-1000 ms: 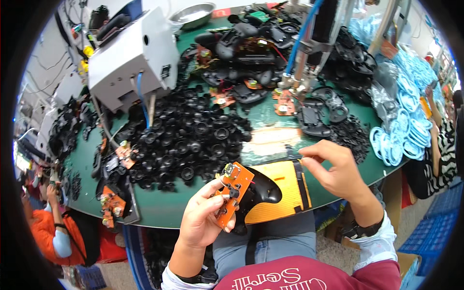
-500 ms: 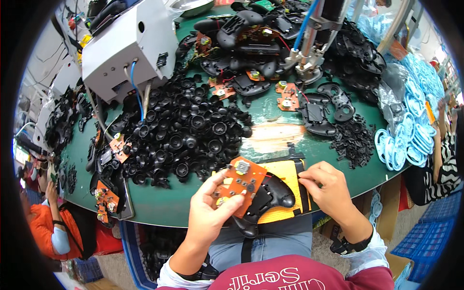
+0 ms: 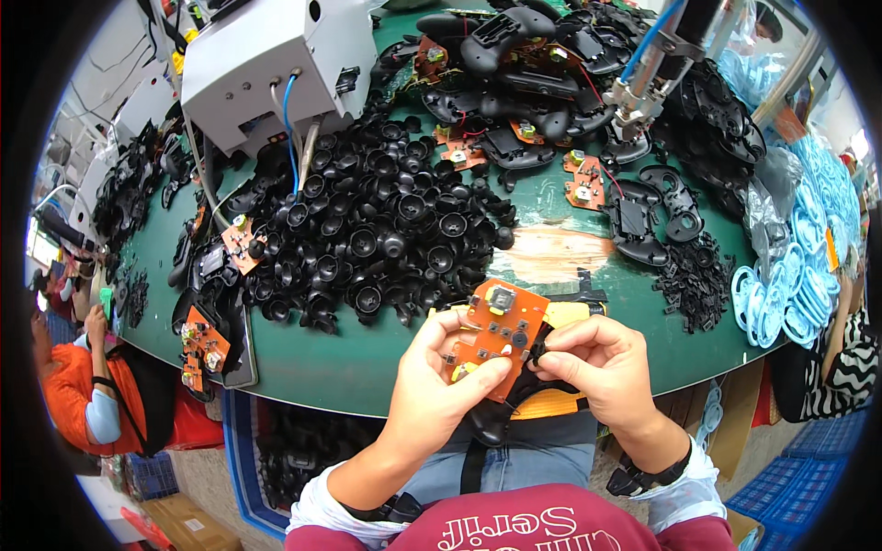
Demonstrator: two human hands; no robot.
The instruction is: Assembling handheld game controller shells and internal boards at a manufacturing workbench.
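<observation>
My left hand [image 3: 424,390] grips an orange circuit board [image 3: 491,342] by its left side, thumb on its face. The board carries a metal-cased joystick module and several small buttons. Below it, partly covered, lies a black game controller shell [image 3: 490,424], over a yellow pad [image 3: 549,404] at the table's front edge. My right hand [image 3: 606,372] is beside the board's right edge, thumb and fingertips pinched on a small black piece [image 3: 538,353]. The fingers partly hide that piece, so its exact kind is unclear.
A large heap of black joystick caps [image 3: 390,243] lies left of centre. Behind are piled controller shells [image 3: 514,46], a grey machine box [image 3: 266,78] and a metal press [image 3: 634,110]. Small black parts [image 3: 695,285] and light blue cable bundles [image 3: 781,298] lie right. People sit at both sides.
My right hand has moved left from the yellow pad's right edge to the circuit board. The board, in my left hand, is now farther right in view, and the whole view has shifted.
</observation>
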